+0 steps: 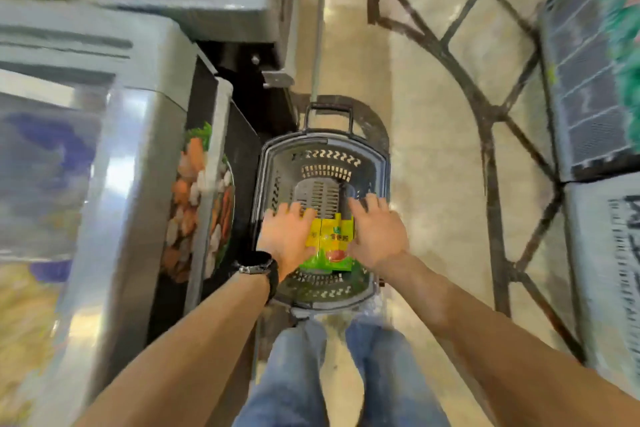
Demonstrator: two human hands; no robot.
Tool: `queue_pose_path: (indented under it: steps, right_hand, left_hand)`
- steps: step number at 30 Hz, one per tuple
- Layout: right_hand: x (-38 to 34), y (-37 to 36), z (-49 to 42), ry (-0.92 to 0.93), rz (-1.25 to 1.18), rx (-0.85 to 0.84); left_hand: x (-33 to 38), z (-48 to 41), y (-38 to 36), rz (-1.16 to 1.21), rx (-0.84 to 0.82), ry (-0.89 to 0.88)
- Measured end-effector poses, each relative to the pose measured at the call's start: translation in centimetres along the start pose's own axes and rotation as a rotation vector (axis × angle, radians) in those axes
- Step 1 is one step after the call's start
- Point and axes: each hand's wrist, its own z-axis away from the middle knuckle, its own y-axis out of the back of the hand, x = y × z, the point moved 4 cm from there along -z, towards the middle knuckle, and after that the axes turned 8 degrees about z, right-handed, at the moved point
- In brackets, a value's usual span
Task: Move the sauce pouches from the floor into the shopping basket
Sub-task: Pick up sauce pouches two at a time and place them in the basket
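Left hand (287,236) and right hand (377,232), fingers spread flat, sandwich the sauce pouches (330,243) in the shopping basket's (322,146) near half. Probably soft, slick, floppy: squeeze the side edges.

Left of your left grip (287,236) you had a grey freezer (138,97); right of your right grip (377,232), beige dark-lined floor (443,184).

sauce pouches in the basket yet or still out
In: the pouches sit inside the basket rim, between left hand and right hand; resting on the bottom, cannot tell.
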Motion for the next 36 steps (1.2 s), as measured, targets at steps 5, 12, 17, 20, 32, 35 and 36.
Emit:
queue_pose_path:
  steps: [5,12,17,20,32,35,36]
  right_hand:
    - [1.5,8.7,7.3,-0.033,-0.033,0.123]
    - [5.2,12.8,12.8,-0.120,-0.048,0.215]
    - [8.1,14.2,16.3,-0.236,-0.080,0.274]
    - [9.9,15.0,18.6,-0.326,-0.109,0.326]
    - [18.1,11.3,32.8,-0.766,-0.244,0.408]
    - [20.2,9.2,37.1,-0.879,-0.348,0.387]
    - [20.9,8.4,38.7,-0.913,-0.374,0.388]
  left_hand:
    - [4.0,7.7,8.0,-0.068,0.076,0.004]
    - [8.1,10.2,15.8,-0.064,0.257,-0.043]
    - [11.9,10.4,19.9,-0.133,0.339,-0.169]
    - [14.2,10.5,21.0,-0.184,0.341,-0.258]
    - [26.9,13.7,20.3,-0.311,0.284,-0.596]
    - [31.1,15.3,20.4,-0.372,0.305,-0.686]
    - [32.8,15.8,20.5,-0.389,0.315,-0.716]
